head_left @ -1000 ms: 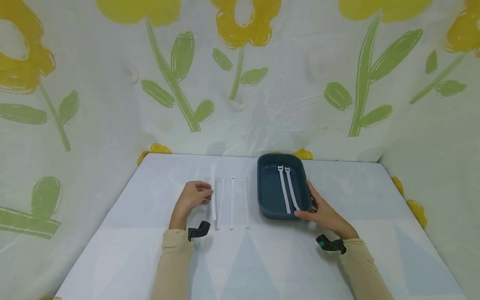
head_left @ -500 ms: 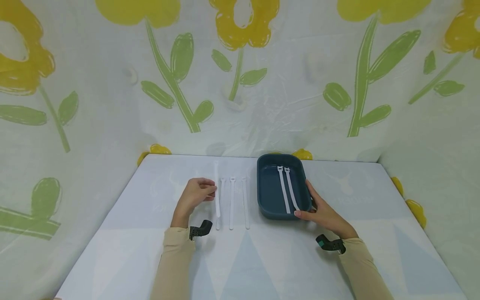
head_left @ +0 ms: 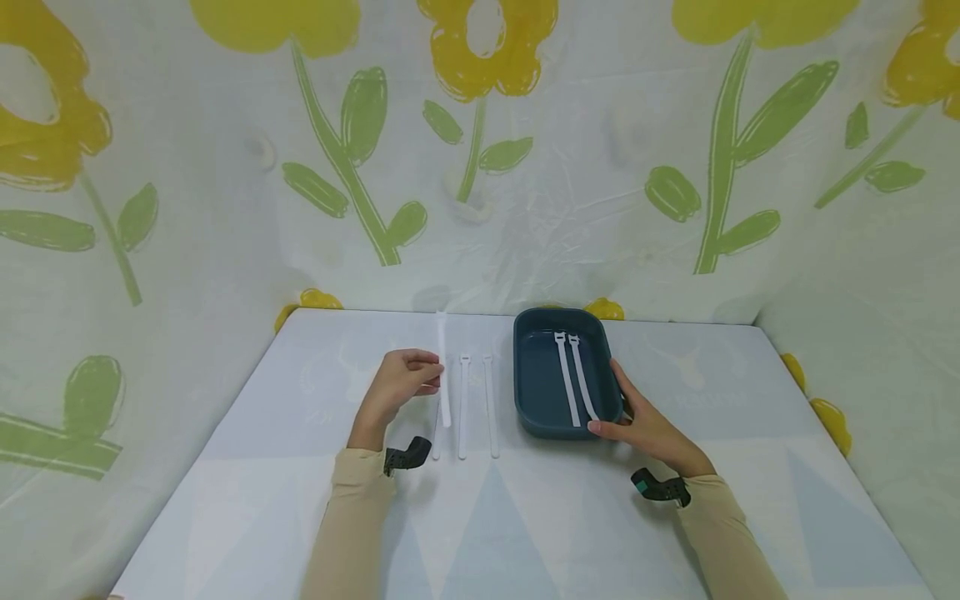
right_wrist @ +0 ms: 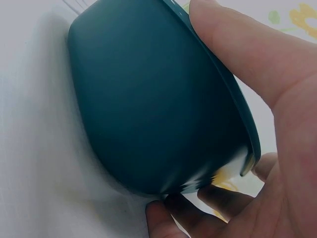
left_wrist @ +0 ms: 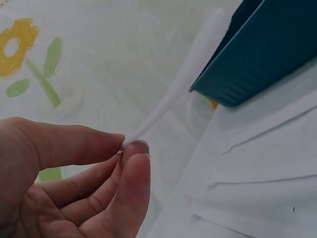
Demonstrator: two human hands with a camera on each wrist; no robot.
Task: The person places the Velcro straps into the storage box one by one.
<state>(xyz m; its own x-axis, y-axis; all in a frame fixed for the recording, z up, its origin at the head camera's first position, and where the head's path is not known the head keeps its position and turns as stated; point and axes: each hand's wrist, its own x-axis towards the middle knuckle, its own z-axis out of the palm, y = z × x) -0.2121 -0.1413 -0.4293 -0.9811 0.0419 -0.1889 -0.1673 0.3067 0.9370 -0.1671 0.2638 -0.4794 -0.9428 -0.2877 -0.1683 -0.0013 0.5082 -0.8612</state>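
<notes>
My left hand [head_left: 397, 383] pinches a white cable tie [head_left: 445, 396] between thumb and fingertips, raised above the table. In the left wrist view the held cable tie [left_wrist: 183, 82] slants up from the fingertips, its far end blurred. Under it lies another cable tie [head_left: 436, 446], partly covered. Two more, a middle cable tie [head_left: 463, 408] and a right-hand one [head_left: 491, 408], lie side by side on the table. My right hand [head_left: 652, 429] holds the dark teal tray [head_left: 536, 375] at its near right corner, thumb at the rim, fingers along the outer wall. Two cable ties [head_left: 567, 379] rest inside the tray.
The white table [head_left: 600, 533] carries pale blue triangle prints. A flower-printed sheet [head_left: 570, 208] stands behind the table and at both sides. Each wrist wears a black camera mount, such as the left mount [head_left: 407, 456].
My left hand has moved a little right and away from me with the cable tie, which now passes over the leftmost one on the table. My right hand and the tray stay put.
</notes>
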